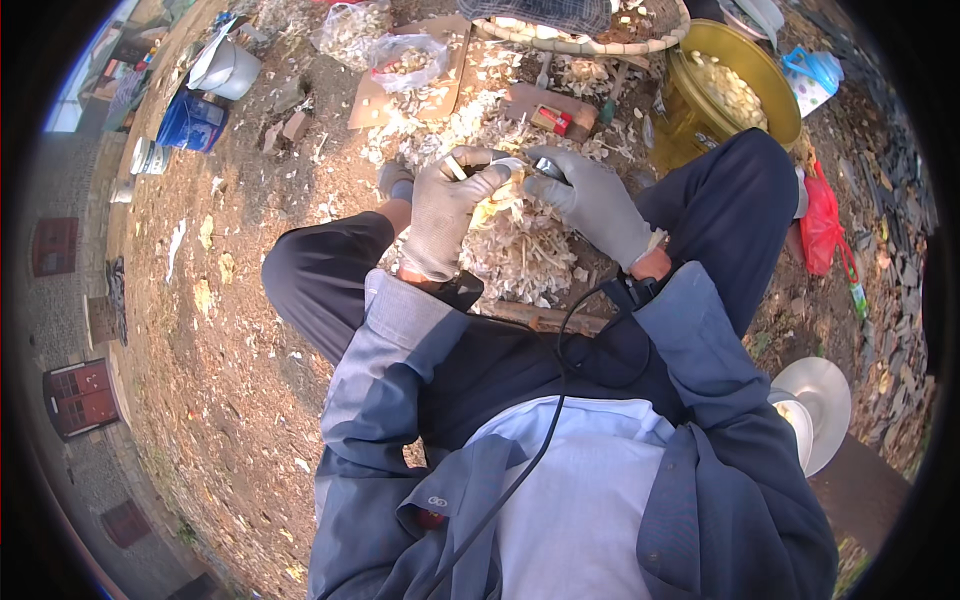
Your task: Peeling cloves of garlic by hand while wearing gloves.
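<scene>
Both my hands wear pale grey gloves and meet above a heap of papery peelings (pixel 525 259) between my legs. My left hand (pixel 448 206) grips a pale, papery-skinned piece (pixel 511 166), perhaps garlic, with thumb and fingers. A short cream-coloured strip (pixel 455 168) shows between its fingers; what it is cannot be made out. My right hand (pixel 592 196) is closed around a small tool with a shiny metal part (pixel 551 169), close to the piece. The tool's working end is mostly hidden by the fingers.
Pale peeled cloves lie in a yellow basin (pixel 679 112) at the upper right. Ahead are a wooden board (pixel 517 97) with a red box (pixel 551 119), a wicker tray (pixel 637 48) and a clear bag (pixel 409 64). Buckets (pixel 232 69) stand left; a red bag (pixel 819 225) lies right.
</scene>
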Demonstrator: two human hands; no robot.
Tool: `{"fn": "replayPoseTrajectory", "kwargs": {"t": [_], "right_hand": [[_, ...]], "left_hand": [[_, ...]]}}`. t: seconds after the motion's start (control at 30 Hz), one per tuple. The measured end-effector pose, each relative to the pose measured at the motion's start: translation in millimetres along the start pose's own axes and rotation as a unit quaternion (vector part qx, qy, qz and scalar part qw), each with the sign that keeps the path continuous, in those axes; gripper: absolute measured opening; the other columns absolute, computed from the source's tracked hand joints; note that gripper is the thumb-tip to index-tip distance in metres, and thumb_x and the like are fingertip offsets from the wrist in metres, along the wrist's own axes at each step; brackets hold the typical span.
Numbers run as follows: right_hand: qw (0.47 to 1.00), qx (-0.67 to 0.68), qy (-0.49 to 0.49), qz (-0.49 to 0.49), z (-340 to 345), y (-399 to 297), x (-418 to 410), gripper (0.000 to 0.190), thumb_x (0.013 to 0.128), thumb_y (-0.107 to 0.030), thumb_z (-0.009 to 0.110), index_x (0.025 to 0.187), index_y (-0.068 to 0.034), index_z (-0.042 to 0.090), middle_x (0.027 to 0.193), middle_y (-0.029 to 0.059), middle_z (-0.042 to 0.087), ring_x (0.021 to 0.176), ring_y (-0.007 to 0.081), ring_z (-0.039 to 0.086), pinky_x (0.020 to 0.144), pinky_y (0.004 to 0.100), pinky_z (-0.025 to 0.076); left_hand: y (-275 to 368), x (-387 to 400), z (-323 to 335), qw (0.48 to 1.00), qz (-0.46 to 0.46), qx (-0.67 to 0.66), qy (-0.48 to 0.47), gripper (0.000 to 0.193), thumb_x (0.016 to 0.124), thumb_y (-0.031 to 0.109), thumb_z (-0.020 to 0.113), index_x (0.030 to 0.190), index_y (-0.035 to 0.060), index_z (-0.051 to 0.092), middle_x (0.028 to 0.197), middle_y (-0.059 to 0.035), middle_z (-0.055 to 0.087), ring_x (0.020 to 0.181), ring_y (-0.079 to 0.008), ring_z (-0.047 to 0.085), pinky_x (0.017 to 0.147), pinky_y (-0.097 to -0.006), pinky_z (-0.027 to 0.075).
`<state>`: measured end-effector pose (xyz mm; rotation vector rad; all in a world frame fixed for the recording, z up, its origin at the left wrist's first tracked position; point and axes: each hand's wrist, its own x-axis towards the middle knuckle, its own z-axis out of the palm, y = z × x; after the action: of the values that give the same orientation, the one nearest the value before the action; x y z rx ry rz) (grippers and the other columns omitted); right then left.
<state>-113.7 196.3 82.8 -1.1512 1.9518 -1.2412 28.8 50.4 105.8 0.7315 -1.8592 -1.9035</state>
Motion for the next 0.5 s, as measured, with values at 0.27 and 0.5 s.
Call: {"fn": "replayPoseTrajectory", "kwargs": {"t": [0.27,0.5], "right_hand": [[0.98,-0.179,0.051,-0.066,9.9,5.9,-6.5,0.065,0.097,-0.059,0.056,0.13,-0.003,0.056,0.119,0.0254,0.066,0.101,0.0432,0.067,0.086,0.0496,0.054],[0.988,-0.149,-0.026,0.016,3.1,-13.6,-8.4,0.052,0.102,-0.042,0.052,0.138,-0.003,0.055,0.129,0.0246,0.061,0.114,0.0441,0.061,0.097,0.047,0.048]], "left_hand": [[3.7,0.6,2.9,0.997,0.033,0.068,0.016,0.016,0.091,0.008,0.075,0.102,-0.0034,0.074,0.095,-0.0057,0.075,0.085,-0.01,0.067,0.08,-0.0247,0.053],[0.7,0.6,2.5,0.995,0.045,0.087,0.034,0.015,0.09,0.009,0.077,0.099,-0.002,0.076,0.093,-0.0047,0.075,0.083,-0.0096,0.066,0.078,-0.0242,0.052]]}}
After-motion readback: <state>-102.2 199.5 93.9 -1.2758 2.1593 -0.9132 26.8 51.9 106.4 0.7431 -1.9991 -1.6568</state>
